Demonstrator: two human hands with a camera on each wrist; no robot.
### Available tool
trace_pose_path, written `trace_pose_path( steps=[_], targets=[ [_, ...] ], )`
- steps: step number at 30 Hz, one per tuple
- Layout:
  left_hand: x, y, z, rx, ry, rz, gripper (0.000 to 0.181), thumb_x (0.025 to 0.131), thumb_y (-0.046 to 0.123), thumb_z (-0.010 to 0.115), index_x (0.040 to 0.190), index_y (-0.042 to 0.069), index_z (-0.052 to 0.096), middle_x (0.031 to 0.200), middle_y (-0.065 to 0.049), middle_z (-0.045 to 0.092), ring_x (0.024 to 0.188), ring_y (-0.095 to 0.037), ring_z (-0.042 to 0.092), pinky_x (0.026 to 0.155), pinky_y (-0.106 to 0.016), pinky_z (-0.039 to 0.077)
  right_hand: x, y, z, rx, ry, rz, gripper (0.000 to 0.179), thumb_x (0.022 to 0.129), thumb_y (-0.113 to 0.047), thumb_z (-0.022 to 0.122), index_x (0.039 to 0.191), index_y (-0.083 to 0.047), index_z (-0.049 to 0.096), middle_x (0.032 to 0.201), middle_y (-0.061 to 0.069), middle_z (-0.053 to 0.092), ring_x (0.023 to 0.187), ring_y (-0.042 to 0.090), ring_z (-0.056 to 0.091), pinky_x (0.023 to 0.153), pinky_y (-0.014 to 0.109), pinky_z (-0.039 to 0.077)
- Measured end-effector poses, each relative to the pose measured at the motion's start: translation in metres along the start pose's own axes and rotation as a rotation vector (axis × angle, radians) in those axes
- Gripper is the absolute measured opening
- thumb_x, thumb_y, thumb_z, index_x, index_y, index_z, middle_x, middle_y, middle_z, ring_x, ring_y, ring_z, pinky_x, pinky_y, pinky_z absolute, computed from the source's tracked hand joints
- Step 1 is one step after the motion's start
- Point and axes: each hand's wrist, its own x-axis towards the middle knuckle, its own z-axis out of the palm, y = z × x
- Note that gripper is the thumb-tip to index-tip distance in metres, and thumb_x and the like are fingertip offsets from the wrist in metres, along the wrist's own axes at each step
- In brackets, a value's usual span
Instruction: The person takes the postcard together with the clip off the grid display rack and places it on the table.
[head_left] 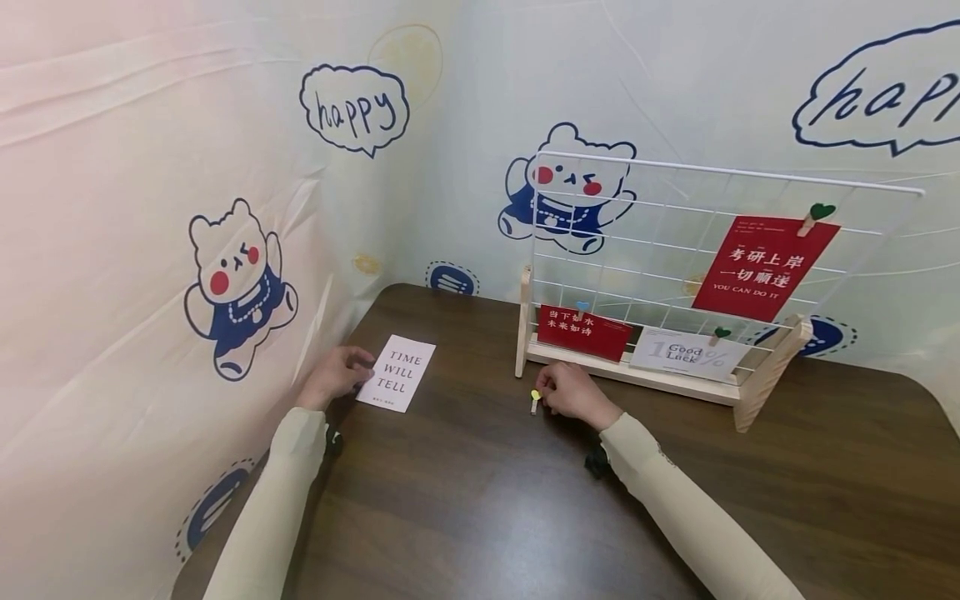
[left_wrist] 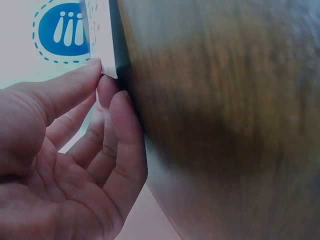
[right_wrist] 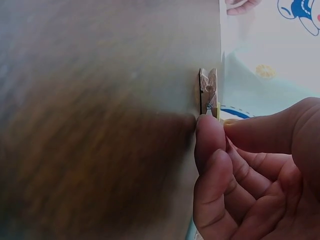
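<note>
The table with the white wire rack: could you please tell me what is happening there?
A person is handling two small things. The left hand pinches the edge of the "TIME WILL TELL" card on the table. The right hand pinches a small clothespin with a yellow heart in front of the wire rack. Three other cards are on the rack: two red and one white.

Your dark wood-grain table [head_left: 465, 500] bears a white, wooden-footed wire-grid rack [head_left: 675, 384]; left of the rack you have the TIME WILL TELL card [head_left: 397, 371], and just in front of the rack's left end, a small yellow-topped clothespin [head_left: 535, 400]
</note>
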Motion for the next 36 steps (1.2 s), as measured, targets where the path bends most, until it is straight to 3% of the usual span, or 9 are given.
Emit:
trace_pose_path(
  steps=[11,14,18,22,26,30,36],
  targets=[
    [-0.002,0.003,0.000,-0.024,-0.004,-0.018,0.033,0.098,0.009,0.068,0.128,-0.002,0.063,0.110,-0.025,0.070,0.083,-0.027,0.068,0.069,-0.032,0.059,-0.005,0.003,-0.005,-0.004,0.008,-0.005,0.004,0.093,-0.004,0.068,0.094,-0.005,0.071,0.079,0.005,0.068,0.057,0.011,0.061,0.059,0.026,0.052],
    [-0.002,0.003,0.002,0.021,0.038,0.014,0.033,0.097,0.013,0.070,0.125,-0.002,0.065,0.107,-0.024,0.071,0.083,-0.028,0.067,0.068,-0.032,0.055,-0.008,0.001,-0.008,-0.004,0.008,-0.007,0.004,0.094,-0.005,0.067,0.096,-0.005,0.071,0.079,0.005,0.068,0.058,0.012,0.061,0.060,0.026,0.052],
    [-0.004,0.007,0.006,0.075,0.143,0.083,0.034,0.095,0.021,0.075,0.120,0.000,0.069,0.102,-0.022,0.073,0.081,-0.028,0.066,0.065,-0.030,0.048,-0.013,-0.001,-0.013,-0.009,0.026,-0.023,0.004,0.096,-0.008,0.067,0.096,-0.007,0.071,0.075,0.003,0.068,0.058,0.011,0.060,0.061,0.027,0.051],
    [-0.009,0.023,0.010,0.036,0.233,0.150,0.034,0.093,0.021,0.078,0.118,-0.001,0.069,0.102,-0.022,0.075,0.087,-0.033,0.070,0.071,-0.035,0.052,-0.018,-0.003,-0.017,-0.020,0.077,-0.062,0.004,0.096,-0.011,0.069,0.096,-0.007,0.072,0.077,0.003,0.071,0.062,0.011,0.060,0.065,0.028,0.051],
    [-0.017,0.044,0.014,-0.010,0.275,0.208,0.038,0.093,0.023,0.080,0.120,-0.002,0.070,0.106,-0.022,0.076,0.093,-0.036,0.074,0.083,-0.048,0.059,-0.023,-0.006,-0.019,-0.017,0.118,-0.089,0.013,0.096,-0.014,0.073,0.105,-0.006,0.074,0.089,0.004,0.075,0.073,0.013,0.064,0.072,0.031,0.055],
    [-0.023,0.063,0.020,-0.018,0.287,0.253,0.039,0.092,0.024,0.081,0.121,0.000,0.072,0.107,-0.020,0.078,0.093,-0.035,0.077,0.085,-0.052,0.062,-0.027,-0.007,-0.020,-0.021,0.144,-0.111,0.021,0.096,-0.016,0.073,0.113,-0.004,0.074,0.095,0.005,0.077,0.083,0.016,0.068,0.081,0.037,0.056],
    [-0.033,0.090,0.025,-0.056,0.265,0.307,0.032,0.090,0.023,0.083,0.116,0.006,0.075,0.104,-0.016,0.079,0.092,-0.033,0.079,0.083,-0.050,0.065,-0.034,-0.009,-0.023,-0.018,0.196,-0.139,0.022,0.094,-0.017,0.075,0.114,-0.005,0.075,0.096,0.005,0.078,0.082,0.016,0.068,0.082,0.038,0.056]
  ],
)
